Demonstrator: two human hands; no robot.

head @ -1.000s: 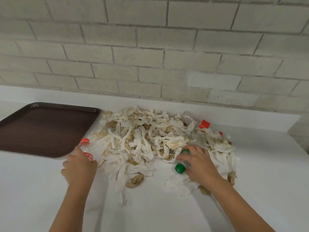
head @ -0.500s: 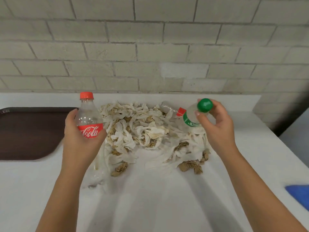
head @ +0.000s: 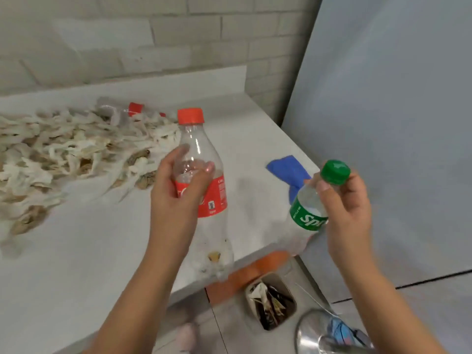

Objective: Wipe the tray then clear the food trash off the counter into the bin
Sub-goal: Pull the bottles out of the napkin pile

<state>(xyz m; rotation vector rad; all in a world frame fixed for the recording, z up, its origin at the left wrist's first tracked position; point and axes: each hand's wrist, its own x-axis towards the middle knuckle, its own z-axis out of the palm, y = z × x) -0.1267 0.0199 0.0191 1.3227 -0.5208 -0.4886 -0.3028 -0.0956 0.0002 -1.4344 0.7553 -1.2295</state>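
A clear plastic bottle with red cap and red label (head: 215, 195) stands upright in the left hand (head: 176, 200), fingers and thumb wrapped round its middle, above the white counter (head: 89, 251). The right hand (head: 347, 208) grips a tilted clear bottle with green cap and green label (head: 309, 213) near its neck, at the counter's right edge. Shredded white and brown paper scraps (head: 63, 154) are heaped on the counter's left, a crumpled blue cloth (head: 288, 169) lies by the edge, and a small trash-filled bin (head: 250, 301) stands on the floor below

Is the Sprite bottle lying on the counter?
No, the right hand holds the Sprite bottle up by its neck, off the counter.
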